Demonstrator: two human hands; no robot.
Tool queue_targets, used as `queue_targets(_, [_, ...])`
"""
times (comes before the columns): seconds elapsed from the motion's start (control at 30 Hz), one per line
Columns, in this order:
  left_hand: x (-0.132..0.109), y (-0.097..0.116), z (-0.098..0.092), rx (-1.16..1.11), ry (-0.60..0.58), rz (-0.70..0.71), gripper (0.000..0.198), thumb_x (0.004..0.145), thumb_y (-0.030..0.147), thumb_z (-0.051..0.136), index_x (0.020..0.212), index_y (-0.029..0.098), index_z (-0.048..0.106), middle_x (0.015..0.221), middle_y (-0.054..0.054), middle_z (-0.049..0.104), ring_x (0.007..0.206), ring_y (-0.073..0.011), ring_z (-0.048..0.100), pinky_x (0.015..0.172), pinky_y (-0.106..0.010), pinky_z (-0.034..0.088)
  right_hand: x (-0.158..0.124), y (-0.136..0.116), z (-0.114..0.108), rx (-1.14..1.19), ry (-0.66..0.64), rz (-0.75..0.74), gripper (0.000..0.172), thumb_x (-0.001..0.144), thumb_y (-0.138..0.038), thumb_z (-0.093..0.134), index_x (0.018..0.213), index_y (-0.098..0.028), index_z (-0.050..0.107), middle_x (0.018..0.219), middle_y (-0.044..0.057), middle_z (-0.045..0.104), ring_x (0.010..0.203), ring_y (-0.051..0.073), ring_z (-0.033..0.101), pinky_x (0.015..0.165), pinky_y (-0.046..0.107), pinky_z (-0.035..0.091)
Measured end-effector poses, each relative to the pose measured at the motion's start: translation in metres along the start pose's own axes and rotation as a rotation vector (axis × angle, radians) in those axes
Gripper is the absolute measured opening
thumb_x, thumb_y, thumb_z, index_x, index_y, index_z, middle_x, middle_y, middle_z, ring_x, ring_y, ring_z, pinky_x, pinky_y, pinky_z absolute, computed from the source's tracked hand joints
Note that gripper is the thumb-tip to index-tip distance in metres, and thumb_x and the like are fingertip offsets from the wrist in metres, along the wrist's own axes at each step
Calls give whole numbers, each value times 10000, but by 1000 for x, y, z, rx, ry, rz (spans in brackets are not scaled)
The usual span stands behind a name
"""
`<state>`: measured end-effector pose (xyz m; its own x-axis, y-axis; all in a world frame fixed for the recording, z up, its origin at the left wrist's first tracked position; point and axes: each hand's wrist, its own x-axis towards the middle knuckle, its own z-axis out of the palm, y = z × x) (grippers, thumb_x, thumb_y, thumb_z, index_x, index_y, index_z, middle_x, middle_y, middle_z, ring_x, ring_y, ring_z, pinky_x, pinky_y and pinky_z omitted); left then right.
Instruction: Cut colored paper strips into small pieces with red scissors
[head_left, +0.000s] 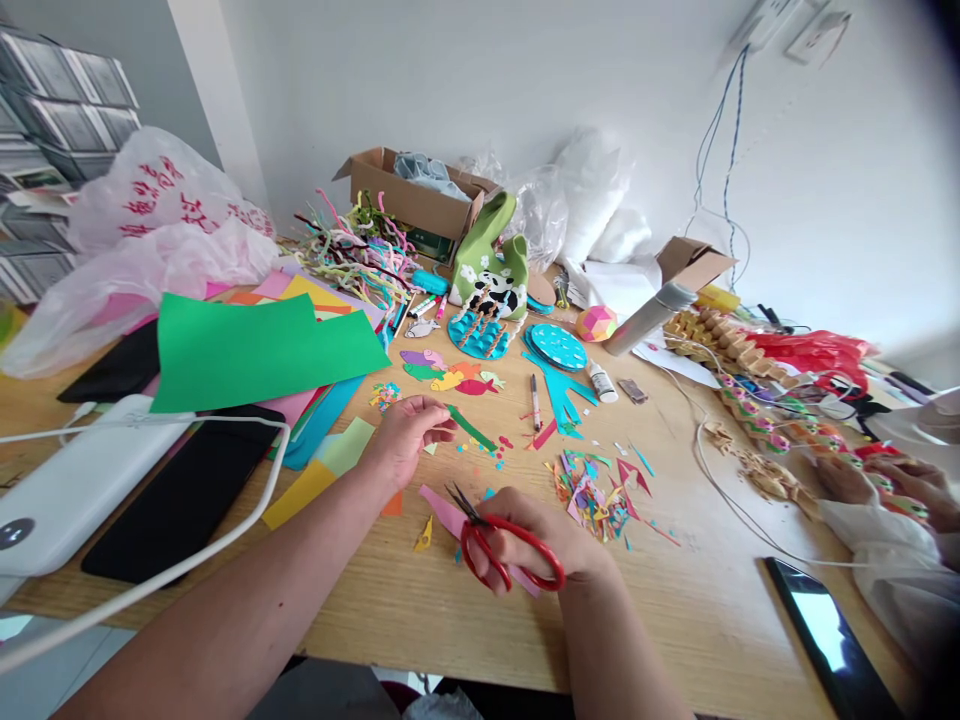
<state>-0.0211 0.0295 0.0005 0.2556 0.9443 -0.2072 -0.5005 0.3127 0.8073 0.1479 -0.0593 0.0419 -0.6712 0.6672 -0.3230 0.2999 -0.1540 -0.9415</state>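
A narrow green paper strip (472, 429) is pinched between the thumb and fingers of my left hand (411, 437), held above small paper dots (501, 452). My right hand (529, 530) grips red-handled scissors (510, 555), their blades pointing up and left, apart from the strip. Beneath the scissors lies a pink paper piece (444, 512), partly hidden. Just left of it is a small yellow paper scrap (424, 535). Colourful paper fish (454, 374) lie beyond my left hand.
At left are green paper sheets (255, 350), a white power bank (82, 490) and a black phone (180, 500). A heap of paper scraps (596, 495) lies right of the scissors. Another person's hands (892, 480) work at the far right, near a phone (825, 630).
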Motion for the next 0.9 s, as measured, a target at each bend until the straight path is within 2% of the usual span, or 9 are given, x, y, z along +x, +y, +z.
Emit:
queue_targets(0.03, [-1, 0, 0, 19, -9, -9, 182, 579, 225, 733, 664, 136, 598, 675, -18, 638, 633, -142, 625, 606, -274, 502, -3, 0, -1, 34, 8, -23, 600, 798, -726, 475, 698, -144, 586, 553, 26, 573, 461, 109, 521, 439, 208, 399])
queue_targets(0.13, [-4, 2, 3, 93, -68, -43, 186, 584, 239, 736, 646, 130, 599, 640, -22, 624, 614, -148, 618, 580, -277, 504, -6, 1, -4, 30, 188, -70, 620, 829, -727, 413, 658, -150, 565, 521, 27, 563, 444, 109, 517, 431, 210, 397])
queue_targets(0.2, [-7, 2, 5, 141, -107, -61, 183, 601, 246, 735, 644, 128, 602, 627, -23, 620, 619, -148, 613, 592, -284, 514, -2, 2, -5, -12, 287, -27, 573, 834, -682, 471, 646, -148, 556, 497, 19, 555, 421, 105, 514, 411, 203, 388])
queue_targets(0.3, [-10, 3, 7, 193, -141, -77, 176, 630, 255, 724, 648, 126, 606, 633, -36, 635, 626, -146, 611, 620, -289, 519, 4, 4, -6, -46, 354, 65, 517, 821, -627, 550, 635, -145, 545, 466, 4, 544, 387, 99, 505, 375, 188, 363])
queue_targets(0.57, [-10, 2, 6, 248, -167, -99, 161, 635, 249, 712, 670, 123, 619, 610, -37, 649, 575, -135, 609, 627, -278, 498, 4, 6, -7, -58, 378, 119, 498, 847, -594, 535, 625, -148, 535, 455, -7, 548, 375, 91, 504, 370, 179, 365])
queue_targets(0.9, [-8, 1, 3, 158, -190, -157, 179, 602, 251, 740, 658, 122, 630, 602, -45, 654, 582, -142, 615, 621, -280, 492, 4, 10, -9, -48, 363, 124, 499, 850, -591, 537, 627, -145, 550, 455, -5, 552, 376, 89, 502, 372, 179, 367])
